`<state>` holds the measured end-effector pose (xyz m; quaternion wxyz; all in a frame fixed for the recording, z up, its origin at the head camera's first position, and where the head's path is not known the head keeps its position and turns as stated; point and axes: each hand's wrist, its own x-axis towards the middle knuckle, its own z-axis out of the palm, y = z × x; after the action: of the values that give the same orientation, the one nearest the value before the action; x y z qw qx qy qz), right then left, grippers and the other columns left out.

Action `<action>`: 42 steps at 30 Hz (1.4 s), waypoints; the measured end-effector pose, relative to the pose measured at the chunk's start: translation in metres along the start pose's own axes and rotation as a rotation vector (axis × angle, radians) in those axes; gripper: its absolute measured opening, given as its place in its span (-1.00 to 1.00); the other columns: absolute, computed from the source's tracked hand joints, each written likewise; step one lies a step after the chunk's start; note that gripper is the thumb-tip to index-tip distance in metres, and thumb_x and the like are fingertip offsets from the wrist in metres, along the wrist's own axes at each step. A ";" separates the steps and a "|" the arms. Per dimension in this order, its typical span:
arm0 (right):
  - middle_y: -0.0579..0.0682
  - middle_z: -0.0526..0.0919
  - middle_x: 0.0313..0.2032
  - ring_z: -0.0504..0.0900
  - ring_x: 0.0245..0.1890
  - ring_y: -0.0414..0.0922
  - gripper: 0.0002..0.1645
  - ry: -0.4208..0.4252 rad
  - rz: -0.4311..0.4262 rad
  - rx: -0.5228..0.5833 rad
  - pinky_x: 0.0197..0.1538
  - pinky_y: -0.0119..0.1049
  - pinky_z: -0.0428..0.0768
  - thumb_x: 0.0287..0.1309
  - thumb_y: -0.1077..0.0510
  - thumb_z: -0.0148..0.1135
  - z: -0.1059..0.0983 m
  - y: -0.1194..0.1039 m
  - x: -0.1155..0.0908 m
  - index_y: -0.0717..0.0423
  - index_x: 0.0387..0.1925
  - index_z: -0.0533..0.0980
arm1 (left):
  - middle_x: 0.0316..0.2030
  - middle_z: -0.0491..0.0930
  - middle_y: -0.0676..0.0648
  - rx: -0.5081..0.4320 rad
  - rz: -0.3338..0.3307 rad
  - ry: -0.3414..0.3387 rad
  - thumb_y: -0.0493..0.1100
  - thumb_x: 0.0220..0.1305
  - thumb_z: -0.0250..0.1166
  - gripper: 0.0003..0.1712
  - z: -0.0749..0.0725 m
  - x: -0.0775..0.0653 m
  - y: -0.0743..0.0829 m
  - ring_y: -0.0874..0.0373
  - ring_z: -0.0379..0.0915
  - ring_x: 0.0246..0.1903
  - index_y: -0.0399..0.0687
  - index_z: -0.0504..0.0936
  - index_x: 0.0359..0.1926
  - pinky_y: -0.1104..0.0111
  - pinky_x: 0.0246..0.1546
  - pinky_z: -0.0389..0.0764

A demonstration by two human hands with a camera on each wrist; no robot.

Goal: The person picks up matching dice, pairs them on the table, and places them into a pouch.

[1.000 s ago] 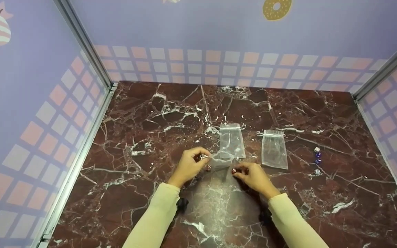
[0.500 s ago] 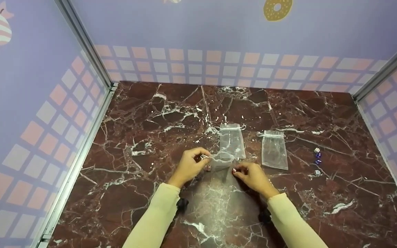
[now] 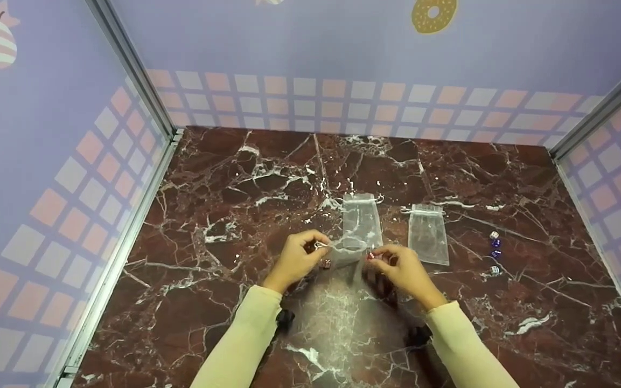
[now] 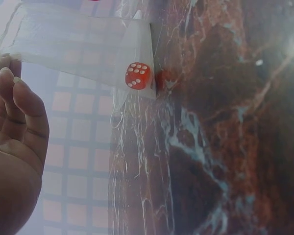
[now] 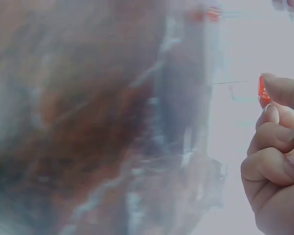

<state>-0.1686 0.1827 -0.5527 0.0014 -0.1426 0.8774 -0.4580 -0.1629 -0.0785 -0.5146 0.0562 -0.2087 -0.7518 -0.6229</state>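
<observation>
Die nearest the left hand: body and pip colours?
Red die, white-pipped; clearest in the left wrist view.

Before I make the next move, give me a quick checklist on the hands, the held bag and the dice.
1. Left hand pinching the held bag by its rim: ok.
2. Held bag's mouth open: ok, it gapes in the head view.
3. Right hand gripping a red die: ok, pinched at the fingertips.
4. That die over the mouth: not ok, it shows just right of it in the head view.
5. Second red die inside the bag: cannot tell, it may be in it or beside it.
6. Blue dice and pale dice clear of both hands: ok, off to the right.
</observation>
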 end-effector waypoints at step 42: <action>-0.07 0.36 -0.30 0.38 -0.54 -0.04 -0.70 0.058 -0.168 -0.087 -0.47 -0.41 0.35 -0.04 0.14 0.55 0.001 -0.075 0.005 0.09 -0.20 0.73 | -0.43 0.63 -0.22 -0.004 0.024 -0.016 -0.55 0.14 0.31 -0.92 0.001 0.001 0.001 0.27 0.26 -0.59 -0.43 0.63 -0.32 0.50 -0.55 0.32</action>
<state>-0.1546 0.1401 -0.4928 -0.0687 -0.2021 0.8811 -0.4219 -0.1630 -0.0771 -0.5136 0.0573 -0.2228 -0.7484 -0.6221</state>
